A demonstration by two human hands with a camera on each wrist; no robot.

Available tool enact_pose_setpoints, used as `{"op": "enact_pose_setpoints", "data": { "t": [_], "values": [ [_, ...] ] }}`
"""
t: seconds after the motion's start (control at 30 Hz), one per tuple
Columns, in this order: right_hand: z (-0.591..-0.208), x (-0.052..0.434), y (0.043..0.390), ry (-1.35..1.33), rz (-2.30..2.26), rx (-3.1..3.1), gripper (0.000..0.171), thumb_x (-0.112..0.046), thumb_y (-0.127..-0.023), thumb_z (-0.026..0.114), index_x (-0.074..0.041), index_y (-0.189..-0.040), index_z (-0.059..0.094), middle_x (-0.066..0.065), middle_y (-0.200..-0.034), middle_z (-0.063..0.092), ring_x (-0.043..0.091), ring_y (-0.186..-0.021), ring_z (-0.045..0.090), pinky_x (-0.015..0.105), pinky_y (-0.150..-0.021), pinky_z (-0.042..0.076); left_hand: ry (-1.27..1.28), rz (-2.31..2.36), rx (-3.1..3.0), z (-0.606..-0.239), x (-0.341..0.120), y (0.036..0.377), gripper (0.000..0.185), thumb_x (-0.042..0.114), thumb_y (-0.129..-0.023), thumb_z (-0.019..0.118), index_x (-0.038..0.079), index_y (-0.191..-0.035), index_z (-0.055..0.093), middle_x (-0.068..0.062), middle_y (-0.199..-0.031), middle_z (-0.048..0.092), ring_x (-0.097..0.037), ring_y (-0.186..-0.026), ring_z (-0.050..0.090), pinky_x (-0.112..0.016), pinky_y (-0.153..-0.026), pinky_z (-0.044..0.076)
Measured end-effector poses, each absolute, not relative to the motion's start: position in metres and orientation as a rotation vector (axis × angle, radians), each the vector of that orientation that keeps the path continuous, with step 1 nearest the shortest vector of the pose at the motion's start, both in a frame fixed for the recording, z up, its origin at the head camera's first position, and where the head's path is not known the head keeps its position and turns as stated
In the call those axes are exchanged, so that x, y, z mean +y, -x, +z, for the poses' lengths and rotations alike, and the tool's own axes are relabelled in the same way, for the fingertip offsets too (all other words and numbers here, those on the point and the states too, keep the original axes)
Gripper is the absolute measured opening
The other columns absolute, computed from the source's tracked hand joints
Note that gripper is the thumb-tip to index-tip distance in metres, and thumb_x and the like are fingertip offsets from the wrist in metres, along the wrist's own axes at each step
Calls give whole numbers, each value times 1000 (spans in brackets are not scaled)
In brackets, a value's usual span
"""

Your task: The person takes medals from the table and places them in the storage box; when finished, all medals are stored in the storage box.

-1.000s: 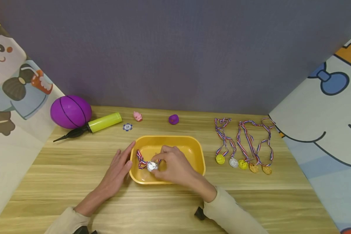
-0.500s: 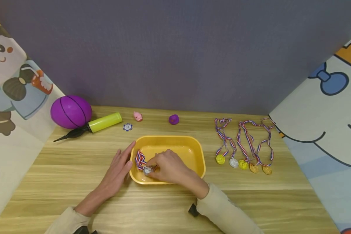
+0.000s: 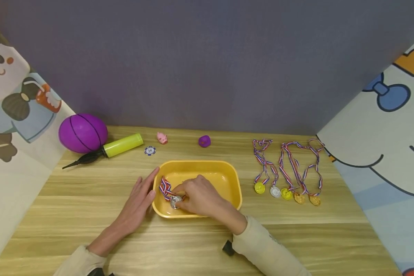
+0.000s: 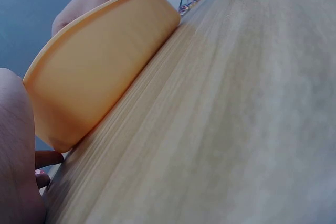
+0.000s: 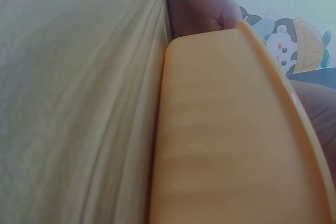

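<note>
A yellow tray (image 3: 235, 183) sits mid-table. Inside it, my right hand (image 3: 181, 199) curls its fingers round a silver medal (image 3: 175, 202) low at the tray's left end. The medal's red, white and blue ribbon (image 3: 164, 187) lies bunched beside it. My left hand (image 3: 147, 188) lies flat on the table, straight fingers against the tray's left outer wall. The left wrist view shows that wall (image 4: 100, 72) close up, with my left palm (image 4: 16, 156) beside it. In the right wrist view the tray wall (image 5: 220, 129) hides the medal.
Several medals with striped ribbons (image 3: 286, 191) lie in a row at the right. Along the back are a purple ball (image 3: 83, 132), a yellow-green pump (image 3: 115, 145), a blue chip (image 3: 150, 150), a pink pig (image 3: 162, 137) and a small purple toy (image 3: 204, 141). Cartoon panels close both sides.
My right hand has moved left and lower inside the tray with the silver medal, and the ribbon has bunched at the tray's left end. My left hand has stayed put.
</note>
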State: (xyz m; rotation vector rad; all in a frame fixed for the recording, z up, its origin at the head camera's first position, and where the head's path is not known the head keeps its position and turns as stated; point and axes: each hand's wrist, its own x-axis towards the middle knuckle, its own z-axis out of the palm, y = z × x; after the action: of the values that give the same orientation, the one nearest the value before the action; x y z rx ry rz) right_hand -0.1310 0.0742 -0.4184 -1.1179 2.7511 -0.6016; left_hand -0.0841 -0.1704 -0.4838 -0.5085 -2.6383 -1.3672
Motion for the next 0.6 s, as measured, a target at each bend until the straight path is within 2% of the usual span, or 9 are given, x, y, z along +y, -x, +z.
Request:
{"op": "enact_pose_setpoints", "data": {
  "t": [0.23, 0.43, 0.6],
  "values": [
    [-413, 78, 129, 1070, -678, 2775, 30, -29, -94, 92, -19, -122, 88, -16, -70, 70, 1, -54, 44, 25, -77, 44, 519, -1367, -2628, -484, -171, 83, 61, 21, -119, 36, 22, -179, 24, -13, -180, 33, -50, -162, 34, -67, -137, 5],
    [-404, 86, 124, 1062, -854, 2817, 28, -25, -92, 93, -14, -117, 89, -9, -82, 80, -3, -60, 52, 25, -72, 45, 519, -1367, -2629, -485, -170, 83, 61, 22, -119, 36, 22, -179, 24, -14, -180, 34, -50, -161, 34, -66, -137, 5],
    [-398, 96, 120, 1050, -953, 2898, 27, -23, -89, 96, -12, -112, 89, -12, -64, 57, 2, -59, 42, 29, -70, 39, 513, -1360, -2632, -485, -170, 83, 61, 21, -119, 36, 22, -179, 24, -14, -179, 34, -50, -162, 34, -65, -137, 5]
  ]
}}
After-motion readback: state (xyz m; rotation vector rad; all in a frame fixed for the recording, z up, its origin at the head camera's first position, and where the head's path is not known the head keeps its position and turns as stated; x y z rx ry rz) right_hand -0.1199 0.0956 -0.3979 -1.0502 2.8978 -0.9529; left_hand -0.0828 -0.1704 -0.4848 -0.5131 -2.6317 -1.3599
